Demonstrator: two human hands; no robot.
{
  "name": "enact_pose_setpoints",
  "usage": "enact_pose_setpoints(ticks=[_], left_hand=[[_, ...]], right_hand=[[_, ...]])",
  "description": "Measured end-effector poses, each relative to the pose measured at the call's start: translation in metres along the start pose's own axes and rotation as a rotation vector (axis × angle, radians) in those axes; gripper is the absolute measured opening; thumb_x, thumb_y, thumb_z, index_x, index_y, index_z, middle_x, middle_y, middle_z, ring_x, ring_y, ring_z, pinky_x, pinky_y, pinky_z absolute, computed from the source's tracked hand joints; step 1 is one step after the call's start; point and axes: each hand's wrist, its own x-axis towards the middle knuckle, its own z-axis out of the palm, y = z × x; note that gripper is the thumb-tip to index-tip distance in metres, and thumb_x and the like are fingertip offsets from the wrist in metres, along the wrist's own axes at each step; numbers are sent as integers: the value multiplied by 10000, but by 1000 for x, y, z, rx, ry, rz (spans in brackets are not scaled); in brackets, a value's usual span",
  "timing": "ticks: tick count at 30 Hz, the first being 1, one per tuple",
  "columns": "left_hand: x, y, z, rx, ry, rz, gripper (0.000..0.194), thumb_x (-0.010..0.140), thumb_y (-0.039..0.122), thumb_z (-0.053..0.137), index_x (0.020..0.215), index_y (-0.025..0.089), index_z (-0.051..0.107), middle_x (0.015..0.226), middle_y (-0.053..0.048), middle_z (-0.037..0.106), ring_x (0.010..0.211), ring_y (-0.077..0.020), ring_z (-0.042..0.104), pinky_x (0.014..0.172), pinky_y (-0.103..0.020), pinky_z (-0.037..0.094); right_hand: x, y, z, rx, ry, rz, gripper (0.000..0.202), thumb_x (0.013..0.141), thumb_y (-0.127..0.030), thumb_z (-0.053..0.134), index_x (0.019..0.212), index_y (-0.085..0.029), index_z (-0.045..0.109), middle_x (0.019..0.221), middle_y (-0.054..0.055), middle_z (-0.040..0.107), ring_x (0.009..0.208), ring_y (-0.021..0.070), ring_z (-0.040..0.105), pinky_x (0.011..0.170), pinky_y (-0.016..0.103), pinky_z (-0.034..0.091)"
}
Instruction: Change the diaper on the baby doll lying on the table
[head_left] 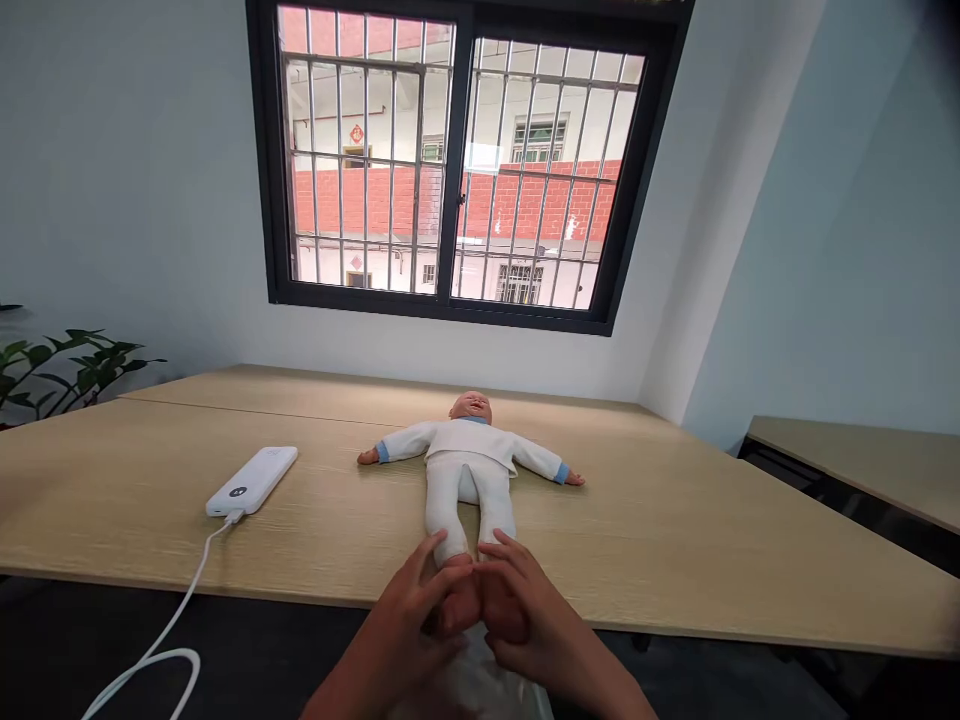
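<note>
A baby doll point(474, 440) in a white suit with blue cuffs and collar lies on its back on the wooden table, arms spread, head toward the window. Its bare feet reach the table's front edge. My left hand point(416, 610) is curled round the foot on the left, fingertips at the trouser hem. Around the other foot is my right hand point(529, 610), its fingers bent over the ankle. The index fingertips of both hands nearly meet between the doll's legs.
On the table point(660, 520), left of the doll, lies a white power bank point(255, 480) with a white cable point(196, 580) hanging over the front edge. A plant point(71, 370) stands at the far left, a second table point(862, 465) at the right. Behind is a barred window point(450, 170).
</note>
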Motion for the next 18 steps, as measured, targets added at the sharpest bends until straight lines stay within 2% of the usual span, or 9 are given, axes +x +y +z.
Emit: enact_pose_setpoints(ticks=[2,5,10,12,15,18], left_hand=[[9,9,-6,-27,-30,35,560,716,194,686,1244,348,576,1534,-59,288,1361,-317,382,1079,-434,413],[24,17,-14,-35,-75,93,526,717,149,648,1213,308,573,1497,-75,328,1356,-284,391,1056,-367,432],[39,11,-18,-19,-49,71,521,719,109,598,1206,292,569,1448,-89,374,1324,-273,431,1027,-361,451],[33,7,-20,-27,-55,47,520,730,132,622,1221,294,560,1470,-83,360,1332,-270,424,1055,-375,433],[8,2,-20,8,-11,51,529,754,253,701,1252,328,539,1472,-64,394,1345,-279,412,1098,-411,400],[-27,-7,-11,125,11,195,450,786,372,706,1210,399,559,1333,-40,562,1231,-264,540,1024,-379,476]], right_hand=[[5,3,-10,44,-14,-21,753,613,-73,608,1332,-255,480,1448,91,410,1441,287,204,1172,508,225],[15,10,-23,87,-17,-27,733,633,-108,643,1332,-242,467,1432,92,434,1432,278,234,1168,481,243],[24,27,-27,56,6,-81,693,649,-103,633,1315,-229,489,1420,92,450,1434,274,233,1170,468,240],[21,31,-26,38,8,-70,683,672,-122,648,1327,-222,485,1443,98,424,1440,269,219,1174,469,236],[9,28,-26,26,13,-1,688,726,-256,718,1362,-227,458,1473,101,394,1444,271,210,1180,480,223],[-9,12,-32,35,75,44,692,753,-403,732,1374,-278,454,1479,82,397,1427,275,256,1175,474,240]])
